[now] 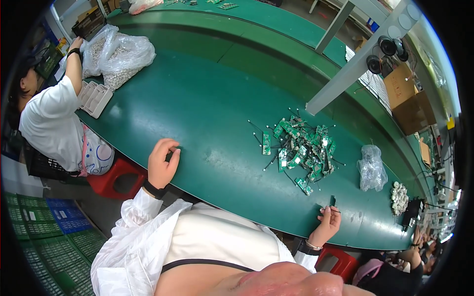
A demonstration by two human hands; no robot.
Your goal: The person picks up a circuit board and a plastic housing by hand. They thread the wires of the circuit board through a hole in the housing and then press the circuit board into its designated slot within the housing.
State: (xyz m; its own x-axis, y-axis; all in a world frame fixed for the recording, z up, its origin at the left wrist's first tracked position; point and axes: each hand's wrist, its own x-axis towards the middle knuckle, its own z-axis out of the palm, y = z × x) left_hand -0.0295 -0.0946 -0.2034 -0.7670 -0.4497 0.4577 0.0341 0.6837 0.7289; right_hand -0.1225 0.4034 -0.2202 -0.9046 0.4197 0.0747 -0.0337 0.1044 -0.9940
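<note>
On the green tabletop, my left hand rests near the front edge, its fingers loosely curved with a gap to the thumb. I see nothing held in it. My right hand pinches a small dark circuit board between thumb and fingers, close to the table's front edge at the right. Just beyond that hand lies a loose heap of green circuit boards with short black wires. A single board lies at the heap's left side.
A crumpled clear plastic bag and a cluster of small whitish parts lie to the right. A grey post rises behind the heap. At the far left, a co-worker reaches beside clear bags of small parts and a pale tray.
</note>
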